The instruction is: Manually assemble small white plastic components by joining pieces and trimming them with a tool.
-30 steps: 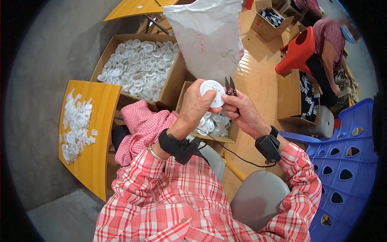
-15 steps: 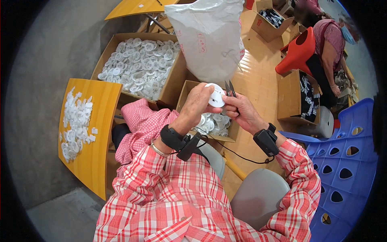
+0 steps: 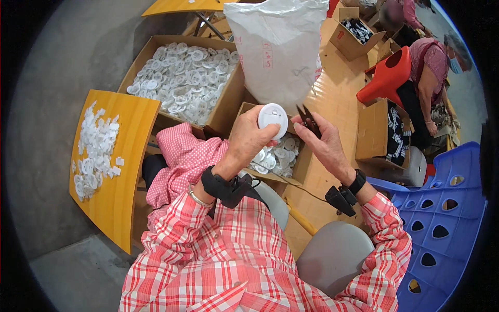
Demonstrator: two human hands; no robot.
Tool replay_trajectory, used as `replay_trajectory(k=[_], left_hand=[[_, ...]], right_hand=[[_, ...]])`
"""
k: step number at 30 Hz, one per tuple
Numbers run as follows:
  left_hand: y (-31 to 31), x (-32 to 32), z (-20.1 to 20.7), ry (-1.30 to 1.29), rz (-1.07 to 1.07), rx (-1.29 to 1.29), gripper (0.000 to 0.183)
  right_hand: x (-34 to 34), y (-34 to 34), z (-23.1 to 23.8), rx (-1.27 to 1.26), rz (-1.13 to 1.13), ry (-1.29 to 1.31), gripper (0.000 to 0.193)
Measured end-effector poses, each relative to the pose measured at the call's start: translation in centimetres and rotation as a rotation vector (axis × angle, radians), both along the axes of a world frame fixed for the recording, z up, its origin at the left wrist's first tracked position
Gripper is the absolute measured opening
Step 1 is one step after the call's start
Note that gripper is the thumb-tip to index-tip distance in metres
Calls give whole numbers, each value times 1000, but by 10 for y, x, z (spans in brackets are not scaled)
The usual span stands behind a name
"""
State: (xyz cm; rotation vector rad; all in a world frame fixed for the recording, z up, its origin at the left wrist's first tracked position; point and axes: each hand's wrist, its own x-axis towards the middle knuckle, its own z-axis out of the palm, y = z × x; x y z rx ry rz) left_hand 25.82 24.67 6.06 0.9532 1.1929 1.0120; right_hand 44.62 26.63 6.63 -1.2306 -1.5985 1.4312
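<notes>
Clock directions run from the white disc, twelve toward the top. The yellow table stands between eight and nine, bearing a scatter of small white pieces. The large carton, heaped with pale discs, is near ten; the pale sack is at twelve; the smaller carton, with similar discs inside, lies lower down at six.

The step in hand appears to be close handling of this single disc, with a cutting tool kept ready beside it. In my judgement, the next move calls for a steady left grip and blade tips clear of the left fingers.

The right hand, between three and four, is loosely curled, its thumb toward the disc but apart from it. The left hand, at eight, is pinched narrow on the disc, thumb over the lower face, other fingers largely hidden behind.

The dark snips sit in the right hand at three, blades slightly parted, tips toward eleven; how firmly it grips them I cannot tell.

Smallest is a fitting near the disc's upper edge, its details unclear.
</notes>
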Motion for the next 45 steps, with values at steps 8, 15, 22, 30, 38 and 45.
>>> replay_trajectory(k=[8,15,22,30,38,45], left_hand=[[-9,8,11,150,101,155,29],[-9,11,9,243,94,234,30],[-7,10,23,175,62,88,27],[-3,12,1,442,102,333,29],[-12,1,23,218,67,128,26],[-37,-36,65,-98,122,152,27]], right_hand=[[4,-6,15,728,195,-341,50],[3,-8,13,624,196,-338,48],[5,-8,9,317,71,-128,30],[9,-5,1,126,169,-52,22],[-3,-8,12,118,105,39,26],[-45,-11,53,-29,190,98,27]])
